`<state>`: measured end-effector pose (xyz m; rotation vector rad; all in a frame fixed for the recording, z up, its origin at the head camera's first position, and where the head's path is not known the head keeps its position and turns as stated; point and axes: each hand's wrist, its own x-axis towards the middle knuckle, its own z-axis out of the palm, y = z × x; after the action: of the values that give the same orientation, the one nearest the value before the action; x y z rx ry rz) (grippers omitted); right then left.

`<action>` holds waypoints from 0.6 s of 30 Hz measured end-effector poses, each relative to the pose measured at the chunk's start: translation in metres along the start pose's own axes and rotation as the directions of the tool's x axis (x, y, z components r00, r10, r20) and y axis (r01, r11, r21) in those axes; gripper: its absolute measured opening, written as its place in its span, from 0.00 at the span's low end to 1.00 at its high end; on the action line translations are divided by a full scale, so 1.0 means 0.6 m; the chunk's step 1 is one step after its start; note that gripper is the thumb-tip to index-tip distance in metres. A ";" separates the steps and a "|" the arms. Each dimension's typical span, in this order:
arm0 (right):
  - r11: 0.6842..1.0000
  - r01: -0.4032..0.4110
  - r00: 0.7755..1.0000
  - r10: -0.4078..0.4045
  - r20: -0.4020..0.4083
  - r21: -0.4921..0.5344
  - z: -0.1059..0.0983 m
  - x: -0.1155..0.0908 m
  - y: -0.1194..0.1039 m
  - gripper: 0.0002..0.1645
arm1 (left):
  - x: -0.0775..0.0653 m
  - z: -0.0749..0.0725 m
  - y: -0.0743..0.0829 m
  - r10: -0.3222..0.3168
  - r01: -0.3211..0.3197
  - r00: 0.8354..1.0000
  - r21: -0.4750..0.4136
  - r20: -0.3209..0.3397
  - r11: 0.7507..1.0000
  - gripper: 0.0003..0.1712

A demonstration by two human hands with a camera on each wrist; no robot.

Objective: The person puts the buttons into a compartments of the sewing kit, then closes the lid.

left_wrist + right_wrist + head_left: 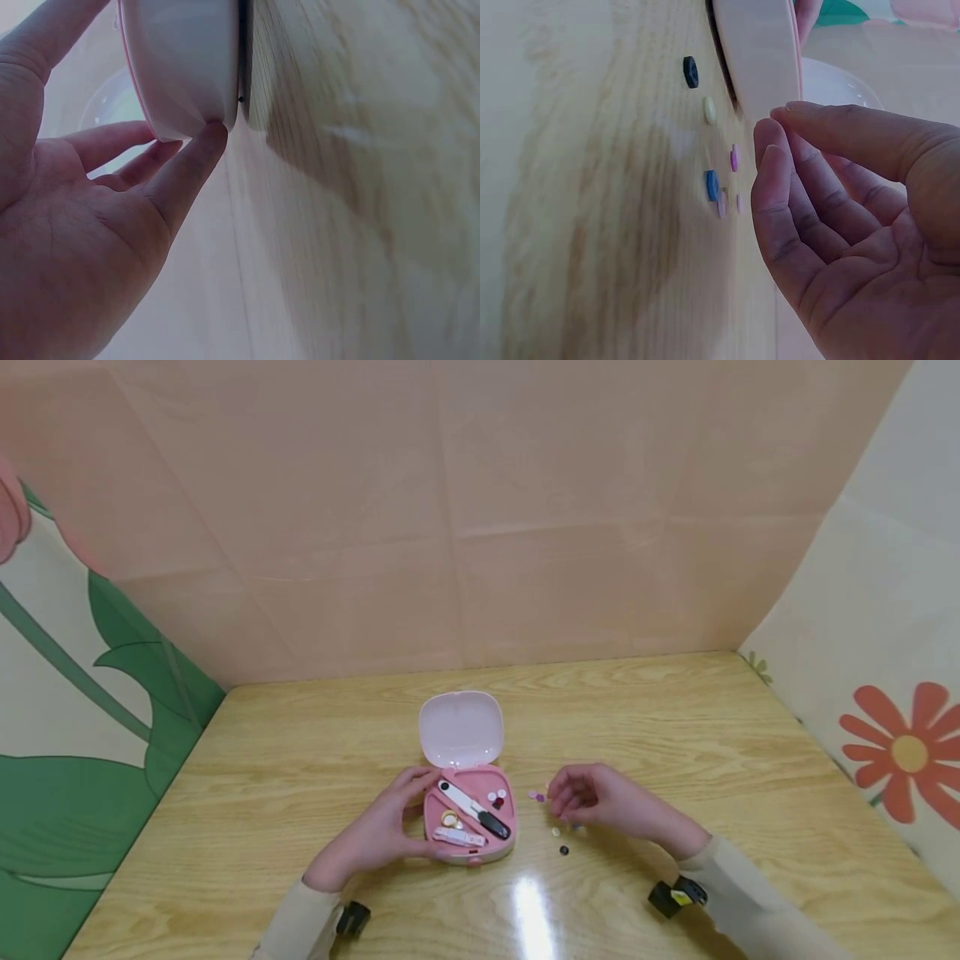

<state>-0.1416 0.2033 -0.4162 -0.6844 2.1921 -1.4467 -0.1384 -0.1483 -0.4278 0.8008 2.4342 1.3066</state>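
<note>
A pink box (510, 806) stands on the table with its pale lid (461, 729) raised. My left hand (386, 827) holds the box's left side, thumb at the front and fingers at the back; fingertips touch its wall in the left wrist view. Inside lie a slim white tool with a black end (474, 810), a gold ring-shaped item (449, 818), a whitish strip (460, 837) and small buttons (497, 797). My right hand (592, 795) hovers right of the box, fingers curled and thumb tip meeting a fingertip; whether something tiny sits between them is hidden.
Several loose buttons lie right of the box, among them a black button (691, 72), a cream button (709, 110), a blue button (712, 185) and a purple button (734, 159). The wooden table (300, 735) meets a peach backdrop (450, 568) behind and printed cloth at both sides.
</note>
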 end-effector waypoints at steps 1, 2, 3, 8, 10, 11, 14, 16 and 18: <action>1.000 0.005 1.000 -0.005 0.005 0.002 0.000 -0.002 0.000 0.14 | 0.000 0.000 0.000 0.001 -0.001 1.000 0.004 -0.002 1.000 0.59; 1.000 0.007 1.000 -0.007 0.010 0.005 0.001 -0.003 0.001 0.14 | 0.000 0.000 0.001 0.002 -0.002 1.000 0.009 -0.003 1.000 0.59; 1.000 0.011 1.000 -0.011 0.015 0.009 0.001 -0.005 0.001 0.14 | 0.001 0.000 0.001 0.004 -0.003 1.000 0.014 -0.004 1.000 0.59; 1.000 0.000 1.000 -0.001 0.024 0.026 0.004 -0.012 0.002 0.14 | 0.000 0.000 0.001 0.006 -0.006 1.000 0.020 -0.003 1.000 0.59; 1.000 -0.005 1.000 0.005 0.024 0.024 0.005 -0.015 0.002 0.14 | 0.000 0.000 0.001 0.005 -0.004 1.000 0.019 -0.006 1.000 0.59; 1.000 -0.008 1.000 0.007 0.025 0.023 0.005 -0.016 0.002 0.15 | 0.000 0.000 0.001 0.005 -0.005 1.000 0.012 -0.006 1.000 0.59; 1.000 -0.007 0.999 0.006 0.034 0.016 0.006 -0.019 0.005 0.15 | 0.000 0.000 0.000 0.012 -0.012 1.000 0.003 -0.007 1.000 0.58; 1.000 -0.005 0.999 0.004 0.042 0.012 0.007 -0.020 0.007 0.15 | 0.001 0.000 -0.001 0.017 -0.017 1.000 0.000 -0.005 1.000 0.58; 1.000 0.002 0.999 -0.002 0.048 0.009 0.008 -0.021 0.009 0.15 | 0.001 0.000 -0.001 0.019 -0.019 1.000 -0.005 -0.003 1.000 0.58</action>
<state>-0.1300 0.2095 -0.4220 -0.7109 2.1477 -1.4258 -0.1390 -0.1482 -0.4282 0.8234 2.4302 1.3219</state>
